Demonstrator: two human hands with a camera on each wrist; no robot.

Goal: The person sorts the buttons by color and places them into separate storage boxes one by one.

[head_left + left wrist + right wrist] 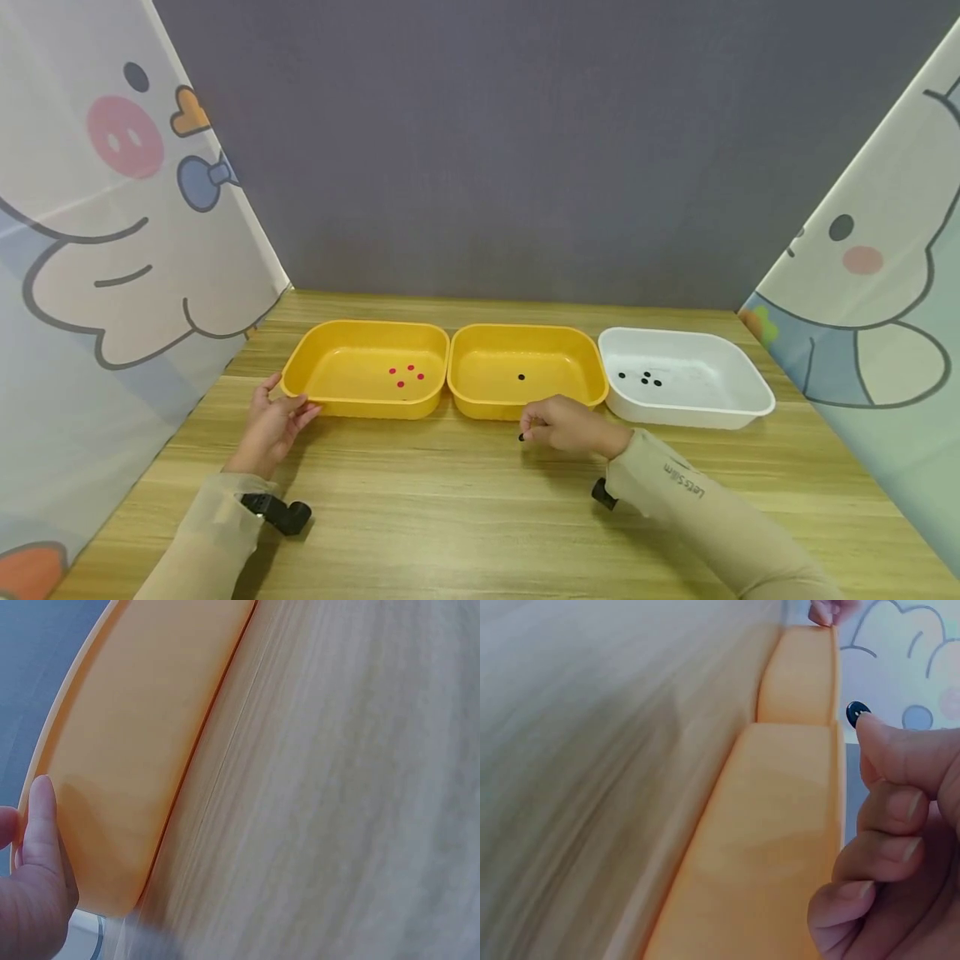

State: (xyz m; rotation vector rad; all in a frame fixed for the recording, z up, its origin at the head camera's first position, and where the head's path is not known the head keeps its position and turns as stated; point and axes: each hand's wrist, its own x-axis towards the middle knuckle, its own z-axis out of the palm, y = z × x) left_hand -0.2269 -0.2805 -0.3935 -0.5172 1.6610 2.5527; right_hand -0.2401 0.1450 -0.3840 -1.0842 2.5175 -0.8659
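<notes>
My right hand (566, 427) pinches a small black button (857, 714) between thumb and forefinger, just in front of the middle yellow tray (480, 410); its other fingers are curled in. Inside that tray lies one black button (521, 377). At the front left corner of the left yellow tray (375, 408), my left hand (272, 425) grips the rim, with a digit (43, 814) along the outer wall. Several pinkish-red buttons (401, 384) lie in the right half of the left tray.
A white tray (690, 415) stands at the right end of the row, holding several black buttons (645, 381). All three trays stand side by side on the wooden table (450, 500). Behind them rises a grey partition (480, 167), with cartoon-printed panels (112, 250) at both sides.
</notes>
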